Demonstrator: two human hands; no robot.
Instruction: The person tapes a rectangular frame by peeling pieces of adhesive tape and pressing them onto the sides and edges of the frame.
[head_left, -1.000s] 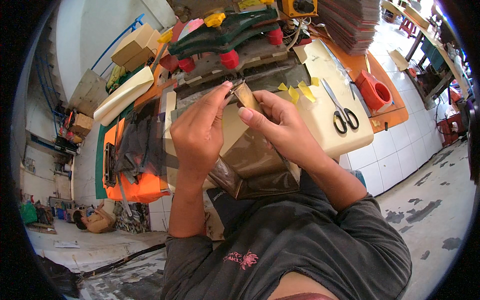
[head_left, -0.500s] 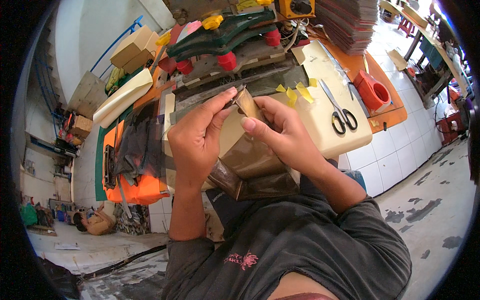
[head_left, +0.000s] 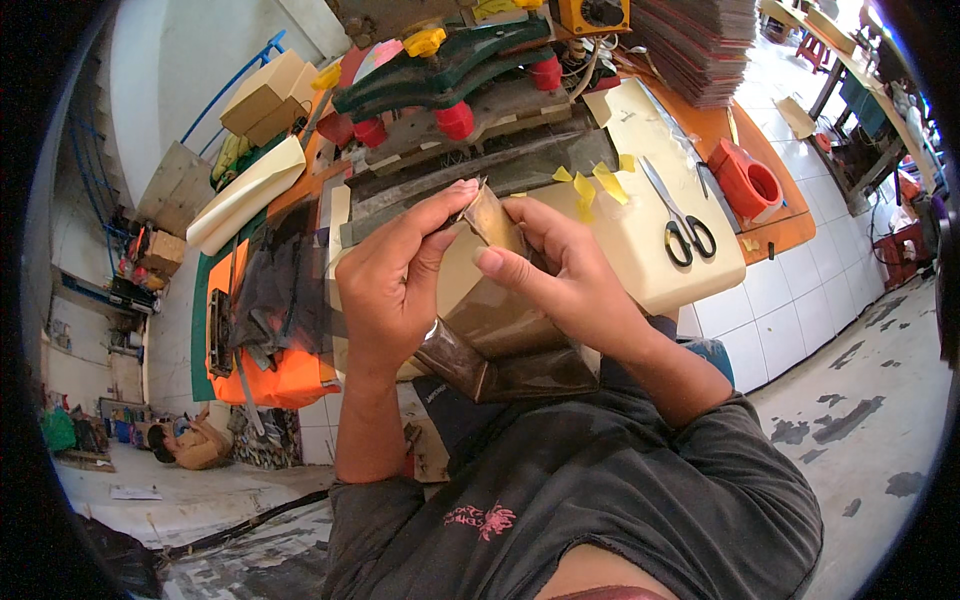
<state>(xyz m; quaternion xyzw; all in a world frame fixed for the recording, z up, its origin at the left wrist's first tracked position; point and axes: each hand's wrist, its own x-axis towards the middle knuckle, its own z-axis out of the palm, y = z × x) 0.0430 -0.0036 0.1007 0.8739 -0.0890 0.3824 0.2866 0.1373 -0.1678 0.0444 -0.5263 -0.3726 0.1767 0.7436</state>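
Note:
Both hands work at the upper corner of a brown, glossy, see-through folded piece (head_left: 540, 372), shaped like a shallow box or frame, which hangs over the table's near edge. My left hand (head_left: 388, 275) is closed, thumb and fingers pinching the corner's left side. From the other side my right hand (head_left: 572, 262) grips the same corner, its thumb lying along the near face and its fingers behind. What lies inside the left palm is hidden. Black-handled scissors (head_left: 680, 220) and several yellow tape pieces (head_left: 608, 184) lie right of my right hand.
A cream-topped table (head_left: 700, 270) carries a red tape dispenser (head_left: 745, 182) at right. Behind stands a dark green clamp frame (head_left: 450, 75) with red feet and yellow knobs. Dark sheets (head_left: 285, 280) and orange material (head_left: 290, 385) lie at left. A person (head_left: 195, 440) sits far left.
The pinched corner has tilted slightly, showing more of its face. My right thumb and fingers have shifted a little left; both hands keep their grip.

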